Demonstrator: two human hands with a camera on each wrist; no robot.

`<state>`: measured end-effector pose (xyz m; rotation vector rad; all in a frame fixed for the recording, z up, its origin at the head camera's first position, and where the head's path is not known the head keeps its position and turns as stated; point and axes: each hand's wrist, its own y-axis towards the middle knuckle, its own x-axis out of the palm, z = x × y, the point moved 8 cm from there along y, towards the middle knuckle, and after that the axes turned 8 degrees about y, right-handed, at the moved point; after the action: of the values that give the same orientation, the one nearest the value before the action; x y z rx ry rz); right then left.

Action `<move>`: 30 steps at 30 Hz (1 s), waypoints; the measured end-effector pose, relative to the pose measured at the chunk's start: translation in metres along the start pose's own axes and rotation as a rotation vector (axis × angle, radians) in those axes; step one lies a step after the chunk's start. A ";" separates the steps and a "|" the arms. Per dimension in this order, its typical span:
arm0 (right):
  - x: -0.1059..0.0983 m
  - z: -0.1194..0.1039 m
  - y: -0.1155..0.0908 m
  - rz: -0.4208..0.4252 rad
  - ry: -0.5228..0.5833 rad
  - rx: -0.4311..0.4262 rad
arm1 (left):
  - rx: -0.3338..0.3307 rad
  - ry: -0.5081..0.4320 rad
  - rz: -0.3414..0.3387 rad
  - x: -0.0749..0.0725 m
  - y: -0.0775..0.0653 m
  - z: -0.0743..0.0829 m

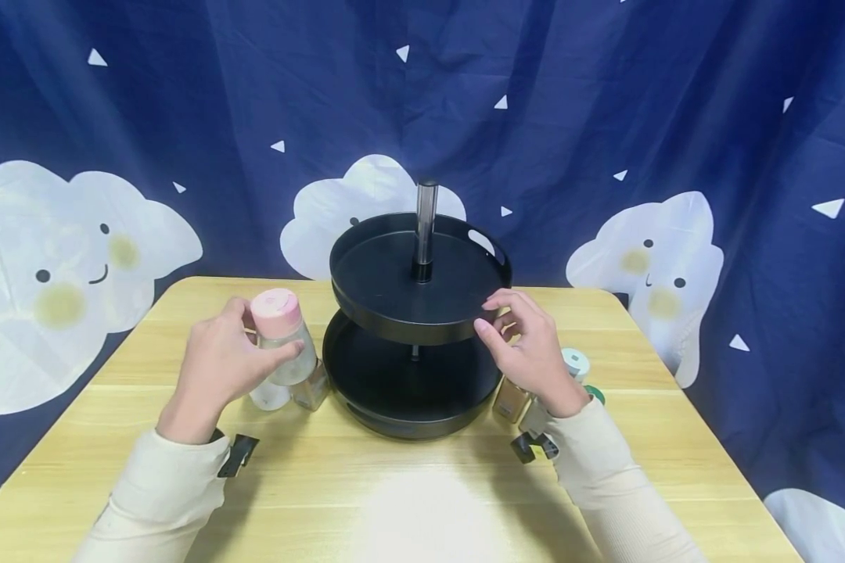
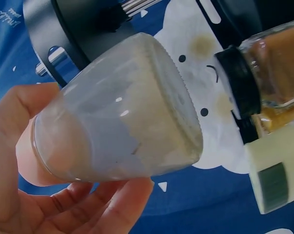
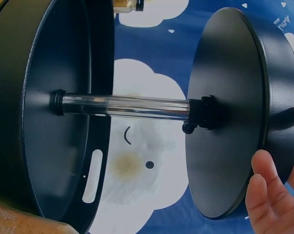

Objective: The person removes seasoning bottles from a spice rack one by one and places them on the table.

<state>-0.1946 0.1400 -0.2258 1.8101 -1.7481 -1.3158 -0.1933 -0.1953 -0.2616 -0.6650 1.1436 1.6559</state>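
My left hand [image 1: 228,352] grips a clear glass seasoning jar [image 2: 113,117] with a pink lid [image 1: 276,313], raised off the table left of a black two-tier round rack [image 1: 408,426]. Pale contents show inside the jar in the left wrist view. My right hand [image 1: 528,344] is at the right rim of the upper tray [image 1: 422,332], fingers loosely bent with a gap between thumb and index finger. Fingertips [image 3: 264,165] overlap that tray's edge in the right wrist view; firm contact is hard to tell. Both tiers look bare in the head view.
Left of the rack stand a brown-filled square jar [image 1: 312,389] and a whitish container [image 1: 269,396]. To its right are a brown spice jar [image 1: 511,401], a light-blue-capped container [image 1: 575,361] and a green cap [image 1: 595,393], partly hidden by my right arm. Behind the table hangs a blue curtain [image 1: 570,141].
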 end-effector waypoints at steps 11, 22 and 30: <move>0.000 -0.002 0.000 0.006 0.001 -0.010 | -0.018 0.010 -0.062 0.016 -0.006 -0.013; -0.001 -0.001 0.000 0.002 0.009 -0.017 | -0.013 0.032 -0.069 0.011 -0.010 -0.017; 0.000 -0.002 -0.001 0.008 -0.005 -0.013 | 0.014 0.030 -0.114 0.012 -0.014 -0.015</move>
<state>-0.1929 0.1395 -0.2252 1.7930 -1.7433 -1.3266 -0.1861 -0.2035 -0.2829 -0.7346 1.1170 1.5452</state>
